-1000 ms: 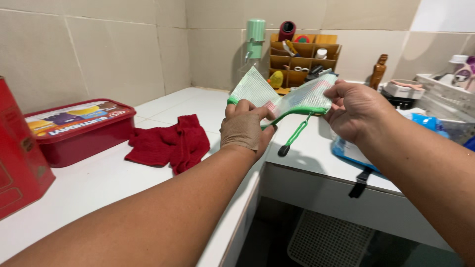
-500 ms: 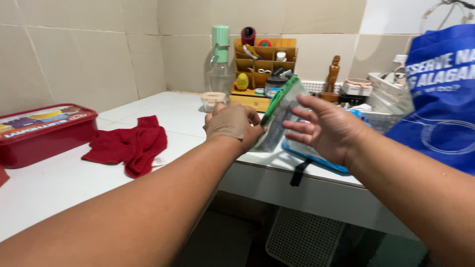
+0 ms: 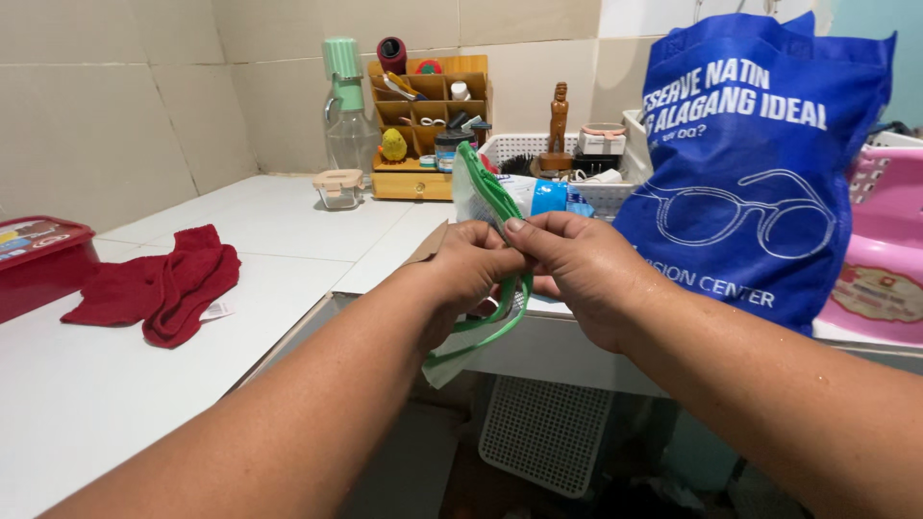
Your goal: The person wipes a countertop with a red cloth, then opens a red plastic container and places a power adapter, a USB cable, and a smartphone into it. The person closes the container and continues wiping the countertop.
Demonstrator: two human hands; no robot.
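While both hands were raised together over the edge of the white tiled counter (image 3: pixel 125 384), a clear plastic pouch with a green zip edge (image 3: pixel 478 197) was held between them. The left hand (image 3: pixel 468 274) was closed on the pouch's near side, fingers curled around it, and the right hand (image 3: pixel 588 269) was pinched shut on the green strip, thumb (image 3: pixel 538 231) pressed on top. The pouch's lower corner was seen hanging below the hands; what it contained could not be made out, though something pale may have been inside. A red cloth (image 3: pixel 159 284) was left crumpled on the counter to the left, well apart from the hands, with a red lidded box (image 3: pixel 34 264) beside it. A blue fabric tote bag (image 3: pixel 760 163) was stood just right of the hands. A wooden desk organiser (image 3: pixel 423 125) and a clear bottle with a green cap (image 3: pixel 348 120) were set against the tiled wall.
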